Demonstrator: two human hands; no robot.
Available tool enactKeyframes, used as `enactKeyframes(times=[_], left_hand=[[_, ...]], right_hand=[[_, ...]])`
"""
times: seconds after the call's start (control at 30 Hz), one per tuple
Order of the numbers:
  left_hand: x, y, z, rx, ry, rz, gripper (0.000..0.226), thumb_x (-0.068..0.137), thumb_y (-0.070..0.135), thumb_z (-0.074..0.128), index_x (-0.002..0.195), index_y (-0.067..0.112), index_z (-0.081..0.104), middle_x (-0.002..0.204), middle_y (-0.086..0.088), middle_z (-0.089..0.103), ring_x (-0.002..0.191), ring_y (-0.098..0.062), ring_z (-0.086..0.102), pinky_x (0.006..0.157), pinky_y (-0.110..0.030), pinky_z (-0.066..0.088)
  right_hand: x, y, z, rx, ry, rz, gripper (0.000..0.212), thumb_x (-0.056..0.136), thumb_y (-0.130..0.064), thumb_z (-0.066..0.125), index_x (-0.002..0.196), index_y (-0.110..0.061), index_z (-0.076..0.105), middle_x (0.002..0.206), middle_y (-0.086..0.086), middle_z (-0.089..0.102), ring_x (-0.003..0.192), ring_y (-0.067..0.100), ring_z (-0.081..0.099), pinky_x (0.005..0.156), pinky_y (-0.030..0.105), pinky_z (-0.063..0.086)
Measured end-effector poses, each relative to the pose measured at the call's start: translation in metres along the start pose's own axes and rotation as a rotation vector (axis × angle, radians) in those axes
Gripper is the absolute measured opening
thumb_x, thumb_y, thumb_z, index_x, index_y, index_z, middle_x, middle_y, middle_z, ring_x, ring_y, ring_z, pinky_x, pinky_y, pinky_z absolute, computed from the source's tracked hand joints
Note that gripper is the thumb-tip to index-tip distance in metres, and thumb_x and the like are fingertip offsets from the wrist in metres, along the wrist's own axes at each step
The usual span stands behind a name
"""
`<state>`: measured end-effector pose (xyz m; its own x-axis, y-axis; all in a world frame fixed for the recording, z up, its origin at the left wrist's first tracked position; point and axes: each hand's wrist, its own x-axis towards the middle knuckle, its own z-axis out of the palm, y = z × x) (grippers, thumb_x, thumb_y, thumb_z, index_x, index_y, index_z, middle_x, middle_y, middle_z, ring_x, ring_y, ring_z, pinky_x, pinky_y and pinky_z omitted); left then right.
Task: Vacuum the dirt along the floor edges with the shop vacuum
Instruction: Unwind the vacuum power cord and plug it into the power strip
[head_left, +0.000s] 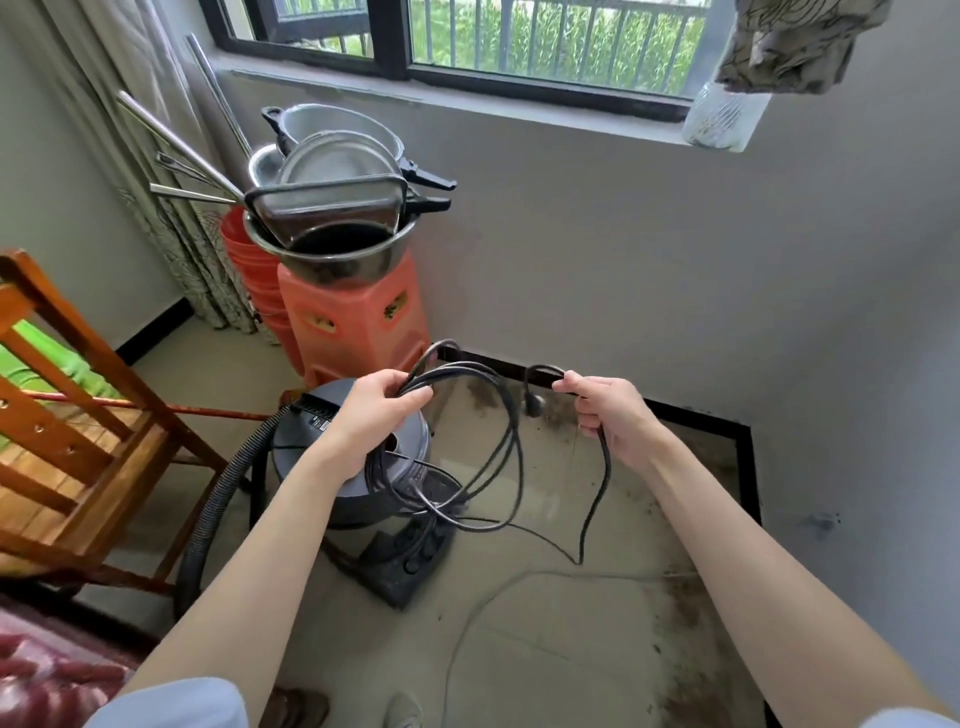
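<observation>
Centre frame, above the vacuum (353, 467): left hand (374, 410), fingers curled round coiled cord (483, 452); right hand (608, 410), fingers pinching its plug end; hose (218, 499) idle lower left, dirt (691, 613) along floor edges untouched, vacuuming not yet begun.

Vacuum (353, 467): grey drum with dark lid, upright on floor, just before orange stools. Ribbed grey hose (218, 499) curves from its left side down to floor. Black cord (498, 441): several loops bunched above lid, one strand hanging right. Dirt (691, 613) dark, scattered along baseboard by wall.
</observation>
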<state>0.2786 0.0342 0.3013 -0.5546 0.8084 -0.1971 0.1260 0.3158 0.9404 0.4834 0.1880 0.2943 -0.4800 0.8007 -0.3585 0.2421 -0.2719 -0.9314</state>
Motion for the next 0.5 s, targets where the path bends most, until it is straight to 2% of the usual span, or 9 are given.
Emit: enactKeyframes(times=[0.07,0.17,0.27,0.33,0.4,0.5], left_hand=[[0.001,-0.008,0.001,-0.058,-0.015,-0.103,0.014,0.092,0.014,0.059,0.097,0.001,0.061,0.078,-0.012,0.053,0.055,-0.013,0.042,0.051,-0.02,0.036],[-0.003,-0.019,0.01,-0.076,-0.033,-0.233,0.009,0.095,0.01,0.054,0.088,0.005,0.056,0.074,-0.01,0.055,0.058,-0.017,0.052,0.049,-0.02,0.042],[-0.006,-0.026,0.017,-0.187,0.009,-0.32,0.009,0.094,0.003,0.052,0.086,0.004,0.05,0.074,-0.012,0.055,0.059,-0.019,0.057,0.048,-0.022,0.049],[-0.005,-0.03,0.019,-0.191,0.025,-0.355,0.006,0.094,0.002,0.053,0.088,0.002,0.053,0.079,-0.014,0.059,0.06,-0.017,0.062,0.051,-0.025,0.05],[-0.006,-0.035,0.021,-0.176,0.039,-0.392,0.008,0.094,0.004,0.053,0.087,0.005,0.057,0.079,-0.01,0.061,0.064,-0.016,0.062,0.051,-0.023,0.05],[-0.009,-0.043,0.029,-0.185,0.079,-0.446,0.014,0.094,0.006,0.052,0.082,0.01,0.058,0.076,-0.005,0.06,0.066,-0.015,0.059,0.056,-0.023,0.044]], right_hand=[[-0.001,-0.002,0.002,0.096,-0.083,0.011,0.02,0.103,-0.017,0.042,0.102,-0.01,0.061,0.044,-0.012,0.023,0.038,0.005,0.019,0.044,0.019,0.019],[0.0,-0.003,0.003,0.21,-0.14,0.04,0.019,0.105,-0.015,0.033,0.111,-0.017,0.051,0.044,-0.007,0.029,0.036,0.007,0.022,0.04,0.018,0.026],[-0.002,-0.002,0.001,0.201,-0.168,0.069,0.023,0.101,-0.004,0.035,0.106,-0.012,0.055,0.056,0.0,0.043,0.041,0.009,0.034,0.046,0.02,0.032],[-0.004,0.004,0.0,0.155,-0.158,0.089,0.024,0.096,0.004,0.037,0.097,-0.005,0.059,0.064,0.004,0.046,0.045,0.008,0.04,0.048,0.019,0.033],[-0.003,0.015,0.0,0.117,-0.124,0.105,0.021,0.098,-0.002,0.042,0.093,-0.006,0.062,0.063,0.001,0.04,0.045,0.008,0.036,0.049,0.02,0.029],[-0.004,0.029,-0.003,0.063,-0.114,0.114,0.023,0.103,-0.022,0.041,0.102,-0.013,0.062,0.053,-0.008,0.027,0.044,0.007,0.022,0.049,0.023,0.018]])
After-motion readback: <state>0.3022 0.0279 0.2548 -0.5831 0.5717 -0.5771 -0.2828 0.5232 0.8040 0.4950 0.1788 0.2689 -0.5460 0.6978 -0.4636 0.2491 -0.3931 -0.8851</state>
